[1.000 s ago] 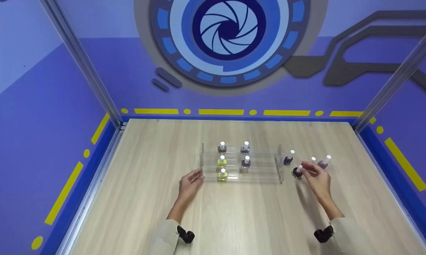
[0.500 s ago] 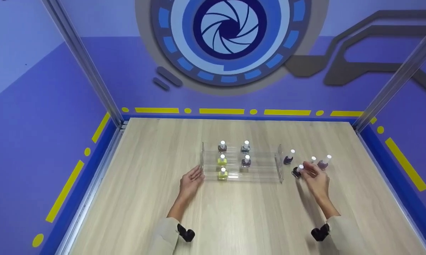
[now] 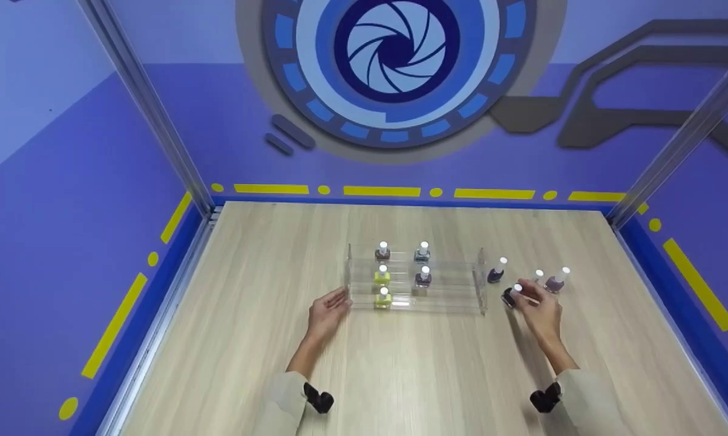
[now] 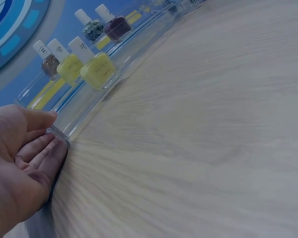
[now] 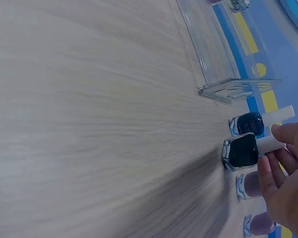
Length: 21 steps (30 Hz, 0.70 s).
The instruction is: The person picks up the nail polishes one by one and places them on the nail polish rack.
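A clear tiered rack (image 3: 448, 290) stands mid-table with several white-capped polish bottles in it, among them a yellow one (image 3: 383, 297) on the front step. My left hand (image 3: 338, 301) lies open on the table, its fingertips (image 4: 45, 115) against the rack's left end (image 4: 59, 133). My right hand (image 3: 521, 290) pinches the white cap of a dark bottle (image 3: 508, 297) just right of the rack. In the right wrist view that dark bottle (image 5: 242, 151) is tilted, its cap between my fingers (image 5: 288, 133).
Loose bottles stand beside my right hand: a dark blue one (image 5: 248, 123) and two pale purple ones (image 5: 247, 184) (image 5: 258, 224). A blue raised border (image 3: 672, 272) and metal posts (image 3: 152, 115) frame the wooden table (image 3: 400, 375).
My right hand has settled slightly closer over the dark bottle's cap. My left hand stays at the rack's left end.
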Each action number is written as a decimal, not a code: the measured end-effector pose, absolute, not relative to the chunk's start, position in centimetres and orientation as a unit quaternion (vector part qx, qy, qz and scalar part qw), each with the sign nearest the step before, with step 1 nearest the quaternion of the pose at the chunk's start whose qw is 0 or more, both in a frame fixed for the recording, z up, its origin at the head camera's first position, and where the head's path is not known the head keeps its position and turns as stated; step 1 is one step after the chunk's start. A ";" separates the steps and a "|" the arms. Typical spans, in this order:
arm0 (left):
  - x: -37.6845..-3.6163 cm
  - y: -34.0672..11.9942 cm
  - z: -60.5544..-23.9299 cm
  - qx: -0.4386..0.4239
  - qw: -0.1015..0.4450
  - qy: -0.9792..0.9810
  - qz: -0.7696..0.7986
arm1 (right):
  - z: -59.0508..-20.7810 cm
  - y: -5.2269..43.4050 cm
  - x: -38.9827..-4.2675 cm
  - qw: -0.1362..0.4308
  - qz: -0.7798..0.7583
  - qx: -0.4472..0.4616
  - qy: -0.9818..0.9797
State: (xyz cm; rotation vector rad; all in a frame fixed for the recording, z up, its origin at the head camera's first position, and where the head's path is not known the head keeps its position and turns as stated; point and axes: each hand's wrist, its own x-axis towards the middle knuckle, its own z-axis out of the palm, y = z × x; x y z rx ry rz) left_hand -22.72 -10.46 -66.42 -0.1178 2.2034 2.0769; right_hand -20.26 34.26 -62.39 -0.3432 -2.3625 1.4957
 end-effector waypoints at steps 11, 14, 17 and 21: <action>-22.8 -10.5 -66.9 -0.037 0.047 0.716 0.695 | -62.8 34.1 -20.3 0.163 0.527 -0.125 -0.825; -22.7 -10.5 -66.9 -0.035 0.045 0.718 0.694 | -62.9 34.1 -20.3 0.157 0.525 -0.127 -0.827; -22.7 -10.5 -66.8 -0.029 0.043 0.715 0.698 | -62.9 34.2 -20.2 0.150 0.522 -0.129 -0.830; -22.6 -10.6 -66.3 -0.022 0.048 0.711 0.701 | -63.0 34.3 -20.0 0.146 0.520 -0.122 -0.833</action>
